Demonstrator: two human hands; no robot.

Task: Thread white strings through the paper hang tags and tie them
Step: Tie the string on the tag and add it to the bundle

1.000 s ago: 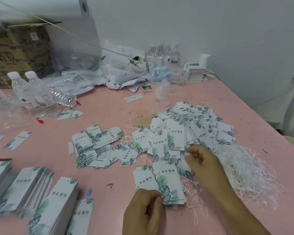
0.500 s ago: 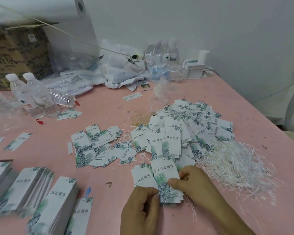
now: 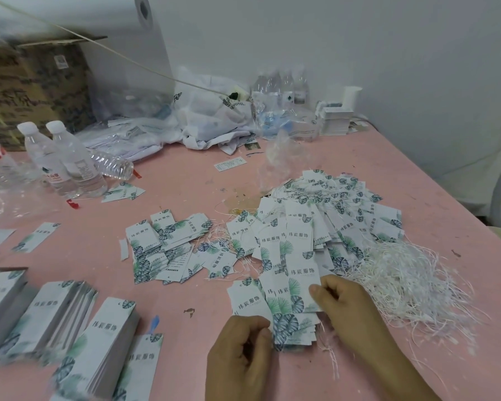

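Observation:
A small stack of white hang tags with green leaf print (image 3: 289, 308) lies near the front of the pink table (image 3: 185, 180). My left hand (image 3: 240, 351) pinches the stack's lower left corner between thumb and fingers. My right hand (image 3: 344, 302) pinches the right edge of the top tag. A loose heap of white strings (image 3: 402, 279) lies just right of my right hand, and a few strands trail under the stack. A large fan of strung tags (image 3: 324, 221) spreads behind the stack.
A scattered pile of tags (image 3: 168, 250) lies left of centre. Tall stacks of unstrung tags (image 3: 70, 328) stand at the front left. Water bottles (image 3: 67, 163) stand at the left, plastic bags and wrapped bottles (image 3: 220, 117) at the back. A cardboard box (image 3: 32, 88) is far left.
My right hand came back from the string heap to the tag stack and now pinches the top tag. My left hand kept its hold on the stack.

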